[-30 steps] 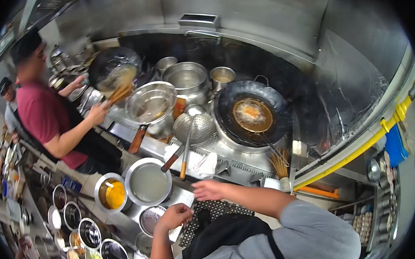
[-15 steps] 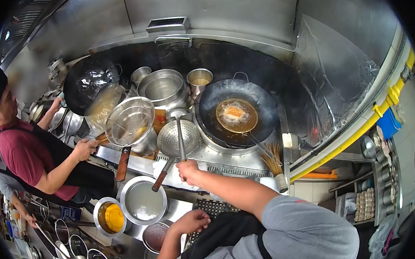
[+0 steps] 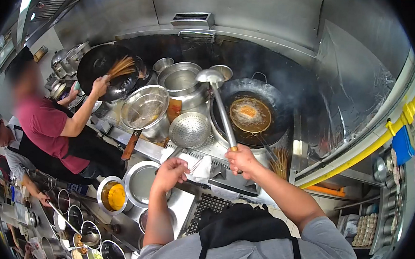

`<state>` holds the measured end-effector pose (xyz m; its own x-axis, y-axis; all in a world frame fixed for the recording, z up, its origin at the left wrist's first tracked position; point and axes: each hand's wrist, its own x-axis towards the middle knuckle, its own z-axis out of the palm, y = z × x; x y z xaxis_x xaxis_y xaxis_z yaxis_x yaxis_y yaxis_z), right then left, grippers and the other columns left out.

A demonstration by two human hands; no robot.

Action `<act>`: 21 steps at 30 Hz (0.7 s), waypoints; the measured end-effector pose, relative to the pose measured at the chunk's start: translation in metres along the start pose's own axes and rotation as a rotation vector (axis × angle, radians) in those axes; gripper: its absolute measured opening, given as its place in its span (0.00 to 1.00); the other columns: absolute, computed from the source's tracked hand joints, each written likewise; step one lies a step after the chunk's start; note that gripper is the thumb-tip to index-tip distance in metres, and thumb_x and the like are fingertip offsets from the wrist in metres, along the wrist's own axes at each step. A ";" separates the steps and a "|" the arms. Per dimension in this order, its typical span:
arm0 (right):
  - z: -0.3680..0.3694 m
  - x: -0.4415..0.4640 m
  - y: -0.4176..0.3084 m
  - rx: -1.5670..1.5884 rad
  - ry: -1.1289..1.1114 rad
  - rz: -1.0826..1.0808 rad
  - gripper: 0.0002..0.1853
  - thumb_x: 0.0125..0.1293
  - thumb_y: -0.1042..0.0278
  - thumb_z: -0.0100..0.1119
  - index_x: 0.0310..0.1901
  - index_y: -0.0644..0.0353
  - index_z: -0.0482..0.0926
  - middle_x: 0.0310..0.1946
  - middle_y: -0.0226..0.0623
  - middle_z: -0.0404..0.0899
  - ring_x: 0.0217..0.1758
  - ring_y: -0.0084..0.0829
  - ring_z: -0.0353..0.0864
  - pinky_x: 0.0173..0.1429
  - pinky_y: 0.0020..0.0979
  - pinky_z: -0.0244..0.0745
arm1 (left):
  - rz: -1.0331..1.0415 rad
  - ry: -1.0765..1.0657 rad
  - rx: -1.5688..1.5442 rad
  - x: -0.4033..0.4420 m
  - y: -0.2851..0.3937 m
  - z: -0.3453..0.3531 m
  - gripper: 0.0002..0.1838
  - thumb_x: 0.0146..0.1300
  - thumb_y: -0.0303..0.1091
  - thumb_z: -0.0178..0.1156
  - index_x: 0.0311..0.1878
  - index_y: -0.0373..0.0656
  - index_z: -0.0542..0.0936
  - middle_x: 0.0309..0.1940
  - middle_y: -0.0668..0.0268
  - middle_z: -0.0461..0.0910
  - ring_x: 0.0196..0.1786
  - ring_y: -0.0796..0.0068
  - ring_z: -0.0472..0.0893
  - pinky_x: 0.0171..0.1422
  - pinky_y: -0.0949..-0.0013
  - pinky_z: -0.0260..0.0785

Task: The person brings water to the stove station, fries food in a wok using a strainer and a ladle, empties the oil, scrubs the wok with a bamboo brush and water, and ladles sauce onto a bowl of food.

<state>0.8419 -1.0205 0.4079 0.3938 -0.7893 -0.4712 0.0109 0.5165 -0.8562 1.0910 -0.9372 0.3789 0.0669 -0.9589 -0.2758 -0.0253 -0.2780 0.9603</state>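
Note:
My right hand (image 3: 242,160) grips the lower handle of a ladle (image 3: 225,116), its bowl raised beside the wok's left side. In the wok (image 3: 279,98), an orange-golden piece of food (image 3: 247,112) sits amid bubbling oil inside a round ring or strainer. Curled fingers show on my left hand (image 3: 170,174), which is over the handle area of a perforated skimmer (image 3: 189,129); whether it grips anything is hidden. A white cloth (image 3: 197,166) lies just right of that hand.
Left of the wok are metal pots (image 3: 179,79) and a wire strainer (image 3: 145,107) on a pot. A bamboo brush (image 3: 281,161) stands at right. Nearer me are a basin (image 3: 141,182) and a bowl of yellow liquid (image 3: 115,195). A co-worker (image 3: 49,118) brushes another wok.
My right hand has moved right and lifted the ladle off the skimmer. My left hand has come up and forward toward the skimmer handle. The co-worker now holds a brush in the other wok.

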 end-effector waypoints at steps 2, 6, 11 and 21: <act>0.020 0.026 0.024 0.062 -0.018 0.034 0.06 0.55 0.75 0.53 0.30 0.57 0.65 0.15 0.27 0.62 0.11 0.21 0.60 0.13 0.29 0.57 | 0.140 0.170 -0.022 0.003 0.012 -0.011 0.06 0.61 0.30 0.56 0.39 0.39 0.75 0.27 0.67 0.79 0.23 0.81 0.76 0.26 0.77 0.67; 0.076 0.095 0.088 -0.053 0.082 0.057 0.04 0.56 0.75 0.52 0.28 0.65 0.69 0.14 0.33 0.66 0.11 0.27 0.64 0.12 0.32 0.61 | 0.519 0.648 0.287 0.010 0.022 -0.072 0.07 0.56 0.25 0.61 0.38 0.36 0.77 0.30 0.67 0.75 0.29 0.80 0.75 0.35 0.74 0.70; 0.128 0.137 0.148 -0.014 0.178 0.092 0.10 0.59 0.70 0.53 0.38 0.65 0.68 0.20 0.37 0.69 0.14 0.28 0.68 0.14 0.33 0.68 | 0.443 0.926 0.695 0.009 0.012 -0.165 0.16 0.55 0.34 0.63 0.43 0.33 0.78 0.39 0.59 0.76 0.37 0.70 0.78 0.46 0.71 0.69; -0.035 0.041 -0.018 -1.221 0.364 -0.293 0.26 0.54 0.52 0.61 0.49 0.63 0.75 0.49 0.48 0.74 0.54 0.43 0.73 0.58 0.40 0.68 | -0.283 -0.218 -1.036 0.088 -0.041 -0.205 0.19 0.63 0.38 0.51 0.52 0.34 0.70 0.37 0.59 0.77 0.26 0.73 0.75 0.29 0.75 0.72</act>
<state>0.8259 -1.0734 0.3966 0.2473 -0.9637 -0.1007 -0.8580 -0.1696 -0.4848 1.3022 -0.9987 0.3237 -0.2426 -0.8860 -0.3951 0.8209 -0.4045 0.4031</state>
